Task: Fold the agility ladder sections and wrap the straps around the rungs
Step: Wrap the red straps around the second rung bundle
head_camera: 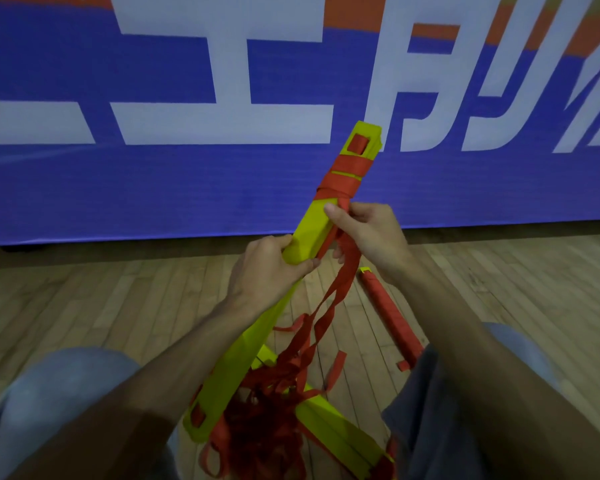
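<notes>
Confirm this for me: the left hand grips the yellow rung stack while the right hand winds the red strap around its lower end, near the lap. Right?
Not quite. The head view shows the red strap wound around the upper end of the yellow rung stack, away from the lap. The left hand does grip the stack, and the right hand handles the strap.

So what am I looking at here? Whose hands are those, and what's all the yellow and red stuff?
There is just one picture, taken by a camera worn on a person's head, looking down at their own hands. No machine here. The left hand grips a stack of flat yellow rungs from an exercise ladder. The right hand holds a red strap and is winding it round the rungs; a few turns already sit near the top. More loose strap lies in a tangle near the person's knees, with more yellow rungs under it. On the wooden floor to the right lies a second bundle, wrapped all in red. Behind is a blue banner with big white letters.
</notes>
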Demonstrator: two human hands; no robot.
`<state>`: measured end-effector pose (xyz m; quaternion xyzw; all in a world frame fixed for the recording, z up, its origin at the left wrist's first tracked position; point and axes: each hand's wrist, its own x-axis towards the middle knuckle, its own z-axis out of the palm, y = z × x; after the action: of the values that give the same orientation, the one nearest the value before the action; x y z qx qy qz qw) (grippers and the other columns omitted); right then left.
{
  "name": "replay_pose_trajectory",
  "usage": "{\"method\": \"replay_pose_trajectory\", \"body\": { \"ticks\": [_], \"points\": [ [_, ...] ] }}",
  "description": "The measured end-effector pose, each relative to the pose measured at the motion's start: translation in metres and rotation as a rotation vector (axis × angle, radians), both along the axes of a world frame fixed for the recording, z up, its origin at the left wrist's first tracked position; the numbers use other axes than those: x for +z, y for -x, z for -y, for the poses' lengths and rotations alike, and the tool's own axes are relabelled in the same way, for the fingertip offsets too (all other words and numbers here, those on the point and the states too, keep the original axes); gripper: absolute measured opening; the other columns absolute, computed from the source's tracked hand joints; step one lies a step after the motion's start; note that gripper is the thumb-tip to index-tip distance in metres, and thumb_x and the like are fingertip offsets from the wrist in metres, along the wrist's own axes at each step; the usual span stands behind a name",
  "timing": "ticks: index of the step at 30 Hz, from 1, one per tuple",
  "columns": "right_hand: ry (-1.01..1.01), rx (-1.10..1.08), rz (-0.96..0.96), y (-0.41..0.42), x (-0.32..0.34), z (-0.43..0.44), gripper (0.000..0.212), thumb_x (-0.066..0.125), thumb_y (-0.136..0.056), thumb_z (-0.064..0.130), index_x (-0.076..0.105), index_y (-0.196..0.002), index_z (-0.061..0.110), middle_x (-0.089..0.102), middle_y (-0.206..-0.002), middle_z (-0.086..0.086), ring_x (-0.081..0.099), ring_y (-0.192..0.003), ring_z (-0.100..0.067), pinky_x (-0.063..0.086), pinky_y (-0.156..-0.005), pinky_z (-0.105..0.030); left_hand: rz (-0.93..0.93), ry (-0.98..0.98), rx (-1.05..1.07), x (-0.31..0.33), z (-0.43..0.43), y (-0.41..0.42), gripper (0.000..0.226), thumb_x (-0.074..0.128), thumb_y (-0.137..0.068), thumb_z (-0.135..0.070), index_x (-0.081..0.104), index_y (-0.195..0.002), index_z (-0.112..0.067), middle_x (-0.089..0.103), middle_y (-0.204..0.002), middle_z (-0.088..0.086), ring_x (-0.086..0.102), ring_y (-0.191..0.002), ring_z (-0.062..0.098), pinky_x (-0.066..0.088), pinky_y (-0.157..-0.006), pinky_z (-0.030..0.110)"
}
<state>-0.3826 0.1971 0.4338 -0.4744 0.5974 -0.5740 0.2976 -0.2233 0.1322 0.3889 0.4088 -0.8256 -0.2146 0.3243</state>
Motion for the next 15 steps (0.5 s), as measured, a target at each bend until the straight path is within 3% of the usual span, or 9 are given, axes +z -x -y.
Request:
{"method": "replay_pose_trajectory", "body": {
  "ticks": [6,9,12,15],
  "points": [
    [0.091,-0.141,0.107,0.004,0.002,0.005,0.018,0.074,-0.085,0.019,0.072,-0.075,0.004,0.063,-0.064,-0.019,0.049,-0.036,-0.018,0.04,-0.038,-0.023,-0.047,-0.069,-0.134,0.001,-0.002,0.002,0.036,0.074,-0.075,-0.055,0.06,-0.091,-0.026,0.059,-0.081,-0.006,0.057,-0.075,0.011,0.047,-0.064,0.029],
    [0.127,-0.132,0.179,0.008,0.006,0.003,0.018,0.072,-0.085,0.015,0.071,-0.073,0.002,0.061,-0.063,-0.02,0.051,-0.038,-0.02,0.043,-0.041,-0.025,-0.2,-0.318,-0.289,0.009,-0.002,0.0,0.032,0.066,-0.078,-0.058,0.065,-0.094,-0.03,0.064,-0.096,0.002,0.064,-0.089,0.018,0.052,-0.075,0.03],
    [0.152,-0.098,0.257,0.012,0.011,-0.001,0.02,0.07,-0.087,0.015,0.07,-0.072,0.002,0.062,-0.062,-0.018,0.051,-0.039,-0.018,0.045,-0.042,-0.026,-0.355,-0.627,-0.436,0.017,-0.006,-0.003,0.033,0.048,-0.096,-0.044,0.069,-0.106,-0.022,0.07,-0.099,0.003,0.067,-0.091,0.017,0.053,-0.079,0.032],
    [0.205,-0.033,0.335,0.015,0.016,-0.005,0.02,0.066,-0.089,0.015,0.067,-0.079,-0.003,0.061,-0.056,-0.01,0.047,-0.037,-0.013,0.04,-0.04,-0.021,-0.383,-0.8,-0.526,0.021,-0.008,-0.004,0.039,0.044,-0.096,-0.042,0.066,-0.119,-0.019,0.069,-0.111,0.008,0.064,-0.101,0.02,0.048,-0.094,0.041]
  ]
}}
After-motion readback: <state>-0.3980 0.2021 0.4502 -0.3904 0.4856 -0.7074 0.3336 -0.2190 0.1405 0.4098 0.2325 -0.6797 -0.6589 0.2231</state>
